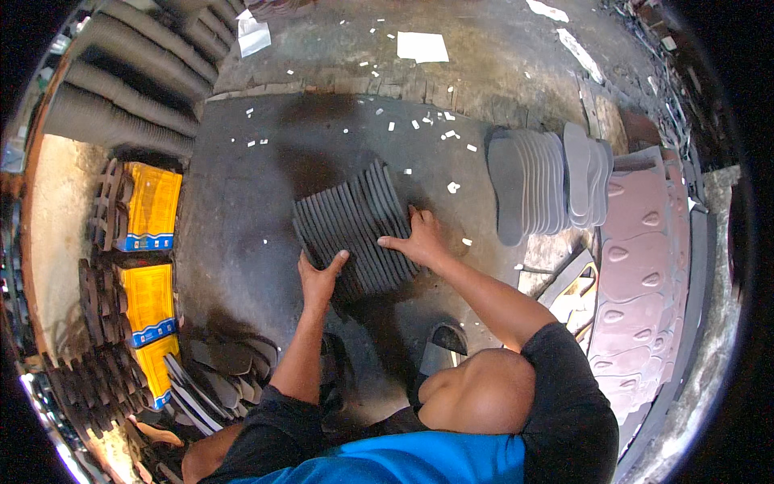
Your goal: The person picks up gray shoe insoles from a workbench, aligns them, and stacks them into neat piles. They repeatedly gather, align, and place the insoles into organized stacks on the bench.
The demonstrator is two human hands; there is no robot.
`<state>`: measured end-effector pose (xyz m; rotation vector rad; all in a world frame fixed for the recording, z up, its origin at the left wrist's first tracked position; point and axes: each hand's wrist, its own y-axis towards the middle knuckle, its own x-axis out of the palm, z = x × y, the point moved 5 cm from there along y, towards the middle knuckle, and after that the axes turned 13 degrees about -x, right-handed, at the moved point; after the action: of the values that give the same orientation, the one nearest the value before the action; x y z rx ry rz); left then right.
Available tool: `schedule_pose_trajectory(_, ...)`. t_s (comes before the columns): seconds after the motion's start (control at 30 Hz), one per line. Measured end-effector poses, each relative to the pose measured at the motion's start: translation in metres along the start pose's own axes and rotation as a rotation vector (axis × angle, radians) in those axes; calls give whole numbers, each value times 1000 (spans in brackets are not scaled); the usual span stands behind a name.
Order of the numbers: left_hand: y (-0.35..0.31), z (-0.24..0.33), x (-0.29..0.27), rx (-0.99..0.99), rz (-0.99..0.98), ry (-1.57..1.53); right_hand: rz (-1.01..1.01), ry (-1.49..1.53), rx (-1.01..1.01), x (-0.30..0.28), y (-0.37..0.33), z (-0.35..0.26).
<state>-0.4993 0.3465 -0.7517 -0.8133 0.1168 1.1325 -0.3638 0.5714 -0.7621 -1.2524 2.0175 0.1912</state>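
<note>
A row of dark grey shoe soles (352,230), packed side by side with their edges up, stands on the dark floor in front of me. My left hand (318,280) grips the row's near left side, its thumb lying across the top edges. On the right end, my right hand (421,241) clasps the outermost soles; its thumb points inward over the edges and its fingers go down the outer side. The undersides of the soles and some of my fingertips are hidden.
Fanned grey soles (528,185) lie to the right, beside a pinkish sheet (633,282) with sole-shaped outlines. Yellow-and-blue packs (151,206) and dark stacked pieces line the left. Long ribbed stacks (121,101) fill the far left. White scraps (422,47) litter the floor.
</note>
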Motion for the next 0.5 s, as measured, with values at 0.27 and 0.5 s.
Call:
schedule_pose_trajectory(0.27,-23,62,-26,507,-55,-458,404,224,-590,-80,-2,-55)
schedule_pose_trajectory(0.5,-19,62,-32,505,-135,-24,96,264,-319,-62,5,-40)
